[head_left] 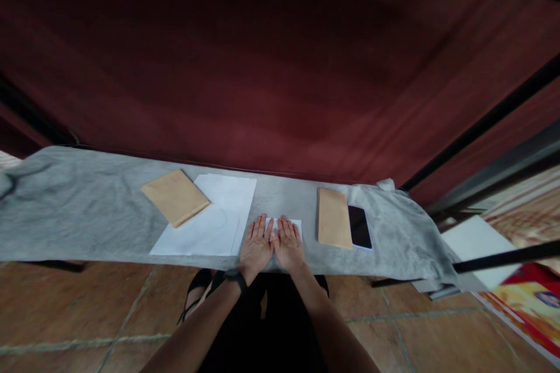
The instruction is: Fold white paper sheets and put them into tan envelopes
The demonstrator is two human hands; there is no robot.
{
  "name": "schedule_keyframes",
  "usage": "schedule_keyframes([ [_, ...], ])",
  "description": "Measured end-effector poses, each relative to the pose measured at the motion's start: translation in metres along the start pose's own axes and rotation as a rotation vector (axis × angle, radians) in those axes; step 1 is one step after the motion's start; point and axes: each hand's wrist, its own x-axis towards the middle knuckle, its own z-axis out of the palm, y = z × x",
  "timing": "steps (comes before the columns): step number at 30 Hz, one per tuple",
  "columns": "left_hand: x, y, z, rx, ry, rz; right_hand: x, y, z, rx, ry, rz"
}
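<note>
Both palms lie flat, side by side, on a small white piece of paper (298,224) at the near edge of the cloth-covered surface. My left hand (256,247) has its fingers stretched forward, and a dark band circles that wrist. Beside it my right hand (287,245) also presses down with extended fingers, the thumbs nearly touching. The hands cover most of the paper; whether it is folded cannot be seen. To the left are large white sheets (219,215), with a brown envelope (176,198) resting partly over them. Another brown envelope (334,218) is at the right.
A phone (359,227) with a dark screen touches the right envelope. Grey cloth (87,204) covers the long narrow surface, which runs along a dark red panel (262,99). Black bars (485,122) slant at the right, and a red and yellow printed item (534,303) lies below on the tiled floor.
</note>
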Motion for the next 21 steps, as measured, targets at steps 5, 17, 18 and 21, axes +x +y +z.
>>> schedule_keyframes([
  [5, 0.0, 0.002, -0.003, -0.003, -0.006, -0.014, -0.011, 0.015, 0.002, -0.069, 0.09, 0.018],
  [17, -0.001, 0.002, -0.003, 0.014, 0.078, 0.055, -0.031, 0.034, 0.008, -0.135, 0.274, 0.012],
  [18, -0.001, 0.001, -0.002, 0.006, 0.091, 0.087, -0.032, 0.035, 0.008, -0.14, 0.277, 0.011],
  [21, 0.001, -0.003, -0.001, -0.035, 0.111, 0.236, -0.034, 0.037, 0.008, -0.148, 0.285, 0.012],
])
